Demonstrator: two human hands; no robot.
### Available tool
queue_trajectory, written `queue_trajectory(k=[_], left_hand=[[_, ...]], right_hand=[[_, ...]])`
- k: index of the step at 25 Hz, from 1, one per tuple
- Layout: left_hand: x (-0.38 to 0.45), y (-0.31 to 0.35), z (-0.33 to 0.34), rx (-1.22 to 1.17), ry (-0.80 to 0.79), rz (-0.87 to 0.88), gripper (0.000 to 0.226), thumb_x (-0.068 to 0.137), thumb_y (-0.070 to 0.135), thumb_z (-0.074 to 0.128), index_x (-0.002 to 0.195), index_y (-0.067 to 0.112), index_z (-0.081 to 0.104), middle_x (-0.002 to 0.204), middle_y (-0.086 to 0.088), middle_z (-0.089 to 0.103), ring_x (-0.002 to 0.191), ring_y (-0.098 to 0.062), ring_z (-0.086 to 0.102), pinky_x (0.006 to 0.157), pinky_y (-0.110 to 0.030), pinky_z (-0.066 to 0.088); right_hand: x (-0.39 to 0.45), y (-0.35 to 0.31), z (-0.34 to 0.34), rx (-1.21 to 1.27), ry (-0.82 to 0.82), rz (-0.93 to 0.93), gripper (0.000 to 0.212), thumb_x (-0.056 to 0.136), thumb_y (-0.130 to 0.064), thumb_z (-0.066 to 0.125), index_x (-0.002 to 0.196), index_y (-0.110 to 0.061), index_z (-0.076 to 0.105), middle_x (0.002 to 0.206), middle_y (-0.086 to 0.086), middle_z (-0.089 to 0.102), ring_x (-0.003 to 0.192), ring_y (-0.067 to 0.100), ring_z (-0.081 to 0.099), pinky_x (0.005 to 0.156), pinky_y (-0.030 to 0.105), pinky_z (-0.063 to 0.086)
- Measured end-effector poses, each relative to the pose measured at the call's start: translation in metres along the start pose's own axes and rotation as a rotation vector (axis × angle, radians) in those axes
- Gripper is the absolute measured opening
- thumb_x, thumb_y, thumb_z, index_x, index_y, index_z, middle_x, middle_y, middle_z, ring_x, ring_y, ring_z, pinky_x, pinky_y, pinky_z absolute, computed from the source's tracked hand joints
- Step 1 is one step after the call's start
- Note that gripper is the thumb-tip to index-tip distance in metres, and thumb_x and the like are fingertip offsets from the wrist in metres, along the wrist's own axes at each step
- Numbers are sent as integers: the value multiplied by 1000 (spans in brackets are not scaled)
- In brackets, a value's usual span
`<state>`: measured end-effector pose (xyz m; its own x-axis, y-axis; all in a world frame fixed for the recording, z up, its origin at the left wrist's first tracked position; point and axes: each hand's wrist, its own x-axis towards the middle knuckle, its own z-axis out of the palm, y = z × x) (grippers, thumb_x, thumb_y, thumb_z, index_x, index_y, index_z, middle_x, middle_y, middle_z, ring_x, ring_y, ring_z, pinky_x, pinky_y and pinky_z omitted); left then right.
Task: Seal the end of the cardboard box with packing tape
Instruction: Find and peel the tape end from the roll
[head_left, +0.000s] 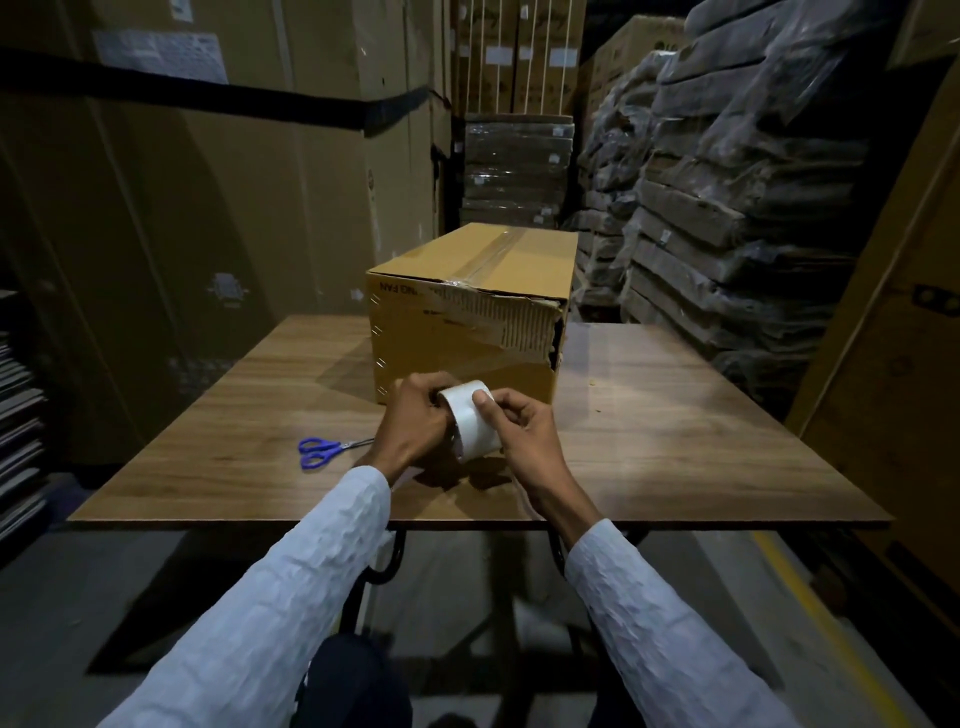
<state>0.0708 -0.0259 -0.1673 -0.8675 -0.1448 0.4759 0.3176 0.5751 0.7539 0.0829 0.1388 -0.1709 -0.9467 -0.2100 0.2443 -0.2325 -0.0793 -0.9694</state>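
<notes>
A brown cardboard box (467, 312) stands lengthwise on the wooden table (675, 426), with clear tape running along its top seam. Its near end faces me; the paper is torn there and the right edge gapes open. Just in front of that end I hold a roll of pale packing tape (472, 423) above the table. My left hand (415, 426) grips the roll from the left. My right hand (519, 428) holds it from the right, thumb pressed on the roll's outer face.
Blue-handled scissors (324, 451) lie on the table left of my hands. Tall cartons (182, 208) rise behind the table on the left. Wrapped stacks (727, 197) stand at the right. The table's near edge runs under my forearms.
</notes>
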Motion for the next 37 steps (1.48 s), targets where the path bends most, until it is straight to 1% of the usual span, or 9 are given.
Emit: queue_trajectory(k=[5, 9, 12, 15, 20, 25, 30, 33, 37], left_hand=[[5, -3, -1, -337, -65, -279, 12, 94, 9, 68, 91, 9, 79, 88, -11, 78, 85, -23, 73, 70, -35, 55], [2, -1, -7, 21, 14, -42, 16, 89, 10, 72, 103, 19, 76, 91, 6, 71, 84, -3, 68, 60, -14, 53], [2, 1, -3, 20, 9, 17, 7, 87, 10, 73, 85, 16, 73, 80, 3, 70, 72, -2, 63, 58, -18, 47], [2, -2, 2, -177, -38, -96, 9, 85, 5, 73, 77, 7, 73, 71, -2, 69, 67, -6, 59, 60, -26, 45], [3, 3, 4, -351, -81, -255, 13, 93, 0, 67, 92, -12, 72, 77, -14, 67, 64, -14, 61, 55, -23, 48], [3, 7, 5, -503, -124, -424, 12, 96, 9, 66, 88, 6, 73, 78, -9, 69, 71, -21, 64, 64, -30, 50], [-2, 1, 3, 326, 20, 83, 14, 86, 11, 73, 99, 16, 71, 90, 6, 67, 82, -12, 62, 64, -25, 48], [0, 3, 3, 198, 5, 66, 7, 87, 11, 72, 81, 15, 70, 78, 1, 70, 75, -21, 69, 54, -31, 50], [8, -11, 4, -53, 15, -124, 18, 88, 11, 73, 72, 3, 72, 67, -6, 70, 63, -18, 62, 55, -37, 46]], right_hand=[[2, -1, 1, 9, -36, -68, 20, 99, -22, 66, 110, -7, 74, 100, -1, 74, 85, -4, 67, 68, 13, 52], [4, -1, 1, 26, -7, -54, 18, 98, -20, 66, 106, -6, 74, 97, 0, 73, 81, -5, 67, 65, 14, 53], [2, 1, 6, 15, -37, -69, 20, 98, -25, 67, 112, -12, 73, 104, 0, 74, 91, 1, 68, 71, 18, 55], [2, 2, 3, 14, -65, -92, 20, 98, -26, 66, 113, -14, 72, 109, 3, 73, 101, 13, 67, 81, 28, 58], [2, 4, -7, -35, -128, -124, 23, 100, -21, 64, 122, -15, 69, 115, 0, 72, 109, 15, 67, 92, 34, 56], [3, 8, -14, -61, -129, -167, 26, 98, -12, 66, 123, -13, 68, 118, 4, 72, 112, 18, 67, 91, 32, 58], [-1, 6, -9, -6, -31, -60, 18, 98, -16, 66, 116, -15, 71, 109, 3, 74, 104, 18, 71, 82, 43, 64], [-4, 3, -9, -1, -60, -82, 13, 99, -18, 66, 111, -19, 72, 103, -3, 75, 95, 3, 71, 80, 28, 61], [-1, 5, -11, -19, -98, -128, 20, 97, -19, 68, 116, -17, 72, 113, -1, 75, 109, 13, 69, 90, 31, 58]])
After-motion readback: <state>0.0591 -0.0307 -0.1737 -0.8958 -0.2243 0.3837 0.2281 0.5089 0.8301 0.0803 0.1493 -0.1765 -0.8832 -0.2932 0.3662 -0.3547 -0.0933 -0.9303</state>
